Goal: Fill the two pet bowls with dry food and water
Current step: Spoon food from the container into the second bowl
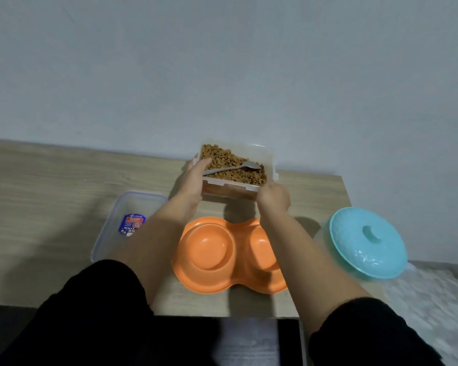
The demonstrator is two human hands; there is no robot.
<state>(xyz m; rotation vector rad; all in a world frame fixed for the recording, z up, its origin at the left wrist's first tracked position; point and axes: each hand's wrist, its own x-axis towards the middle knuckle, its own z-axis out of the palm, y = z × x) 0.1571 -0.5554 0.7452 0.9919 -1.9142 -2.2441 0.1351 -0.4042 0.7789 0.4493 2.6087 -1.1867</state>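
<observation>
We look down at a pale wood-grain desk [50,186] pushed against a plain grey-white wall [222,62]. At the left lies a clear rectangular container lid [111,233] with a blue and red label, flat on the desk, partly covered by our left forearm.

Our left hand [192,180] grips the left end of a clear plastic food container [233,190], thumb hooked over the rim, fingers [189,165] wrapped round its side. The container holds brown dry kibble [222,157], and a metal spoon [233,169] lies across the kibble with its bowl toward the right. The container appears tipped toward us and lifted off the desk, at the far side beyond the bowls.

Nearer us sits the orange double pet bowl [209,260], both wells showing no food or water; our right forearm crosses the right well.

Our right hand [273,199] clasps the container's near right corner, its fingers curled under it and mostly hidden from view.

Farther right, a turquoise round lid [368,244] with a central knob rests at the desk's right edge. Both arms wear black sleeves [95,313] pushed up.
</observation>
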